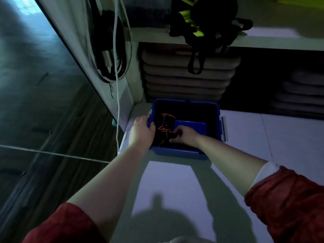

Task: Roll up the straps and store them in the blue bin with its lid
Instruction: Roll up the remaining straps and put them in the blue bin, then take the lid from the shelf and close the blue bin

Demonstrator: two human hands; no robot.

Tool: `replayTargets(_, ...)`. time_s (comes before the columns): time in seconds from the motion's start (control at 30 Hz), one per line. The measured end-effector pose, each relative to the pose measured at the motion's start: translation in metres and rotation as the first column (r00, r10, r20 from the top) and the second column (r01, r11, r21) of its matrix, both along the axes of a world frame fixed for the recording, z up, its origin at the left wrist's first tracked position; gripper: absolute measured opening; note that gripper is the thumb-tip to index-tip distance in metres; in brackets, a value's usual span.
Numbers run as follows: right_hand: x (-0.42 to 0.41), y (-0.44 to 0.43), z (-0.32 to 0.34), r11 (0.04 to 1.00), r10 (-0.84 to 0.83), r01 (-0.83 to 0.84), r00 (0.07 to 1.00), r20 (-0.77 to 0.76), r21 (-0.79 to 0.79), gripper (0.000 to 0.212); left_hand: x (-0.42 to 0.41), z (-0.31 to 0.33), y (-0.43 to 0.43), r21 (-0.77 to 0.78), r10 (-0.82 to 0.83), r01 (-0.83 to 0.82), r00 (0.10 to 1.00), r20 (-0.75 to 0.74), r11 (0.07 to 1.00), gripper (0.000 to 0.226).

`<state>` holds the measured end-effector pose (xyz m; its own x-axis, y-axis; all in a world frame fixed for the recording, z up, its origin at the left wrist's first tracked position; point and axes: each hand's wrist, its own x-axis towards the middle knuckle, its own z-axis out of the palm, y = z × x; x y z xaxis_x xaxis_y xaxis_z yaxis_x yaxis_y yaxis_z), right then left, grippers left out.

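The open blue bin (218,118) stands on the white surface below the shelves. Inside it, at the left, lies a rolled black strap with orange edges (164,122). A flat blue piece that looks like the lid (191,126) rests inside the bin at the right. My left hand (141,131) grips the bin's left rim. My right hand (185,135) reaches into the bin, its fingers curled on the near end of the strap roll. The bin's floor is dark and hard to read.
A white shelf (263,39) above holds a black and neon-yellow harness (206,20) with loops hanging down. Stacked beige pads (187,74) fill the recess behind the bin. Black cables (110,50) and a white cord (117,102) hang at the left, beside a glass pane.
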<state>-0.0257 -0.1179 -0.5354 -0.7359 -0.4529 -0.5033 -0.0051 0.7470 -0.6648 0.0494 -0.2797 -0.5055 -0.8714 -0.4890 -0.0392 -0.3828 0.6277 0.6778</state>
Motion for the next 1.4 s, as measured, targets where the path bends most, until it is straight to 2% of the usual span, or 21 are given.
replayTargets(0.13, 0.009, 0.014, 0.016, 0.996, 0.006, -0.012, 0.998, -0.058, -0.094, 0.040, 0.010, 0.003, 0.006, -0.023, -0.012, 0.013, 0.999, 0.037, 1.000, 0.038)
replayTargets(0.23, 0.018, 0.028, 0.027, 0.989, 0.031, -0.050, 0.990, -0.136, -0.137, 0.036, 0.018, 0.011, 0.010, -0.154, -0.047, 0.055, 0.997, 0.060, 0.986, 0.043)
replayTargets(0.33, 0.027, 0.049, 0.041, 0.981, 0.050, -0.079, 0.985, -0.164, -0.175, 0.032, 0.025, 0.024, 0.017, -0.227, -0.068, 0.073, 0.997, 0.028, 0.971, 0.049)
replayTargets(0.5, 0.033, 0.088, 0.073, 0.983, -0.002, -0.042, 0.972, -0.235, -0.181, 0.021, 0.028, 0.054, 0.049, -0.244, -0.153, 0.145, 0.988, -0.015, 0.959, 0.047)
replayTargets(0.67, 0.019, 0.136, 0.138, 0.986, -0.044, -0.013, 0.941, -0.337, -0.164, 0.023, 0.018, 0.103, 0.097, -0.260, -0.284, 0.253, 0.955, -0.085, 0.932, 0.044)
replayTargets(0.77, 0.002, 0.173, 0.204, 0.990, -0.062, -0.007, 0.881, -0.469, -0.143, 0.027, -0.001, 0.160, 0.127, -0.266, -0.367, 0.320, 0.919, -0.147, 0.909, 0.045)
replayTargets(0.87, -0.014, 0.206, 0.281, 0.991, -0.094, 0.010, 0.772, -0.629, -0.135, 0.031, -0.027, 0.235, 0.154, -0.330, -0.442, 0.351, 0.858, -0.262, 0.876, 0.046)
replayTargets(1.03, -0.032, 0.250, 0.421, 0.991, -0.125, 0.023, 0.489, -0.864, -0.130, 0.032, -0.061, 0.374, 0.191, -0.448, -0.526, 0.337, 0.745, -0.411, 0.828, 0.047)
replayTargets(1.17, -0.038, 0.281, 0.515, 0.983, -0.183, 0.080, 0.235, -0.955, -0.168, 0.035, -0.070, 0.460, 0.212, -0.459, -0.520, 0.278, 0.634, -0.572, 0.844, 0.044)
replayTargets(1.3, -0.058, 0.299, 0.578, 0.954, -0.206, 0.214, -0.049, -0.977, -0.212, 0.043, -0.080, 0.505, 0.226, -0.464, -0.517, 0.253, 0.579, -0.630, 0.849, 0.045)
replayTargets(1.33, -0.064, 0.301, 0.589, 0.942, -0.191, 0.261, -0.098, -0.977, -0.211, 0.049, -0.083, 0.511, 0.228, -0.471, -0.521, 0.250, 0.578, -0.628, 0.846, 0.046)
replayTargets(1.4, -0.080, 0.303, 0.610, 0.916, -0.132, 0.363, -0.133, -0.982, -0.172, 0.063, -0.089, 0.521, 0.231, -0.487, -0.527, 0.242, 0.584, -0.618, 0.839, 0.046)
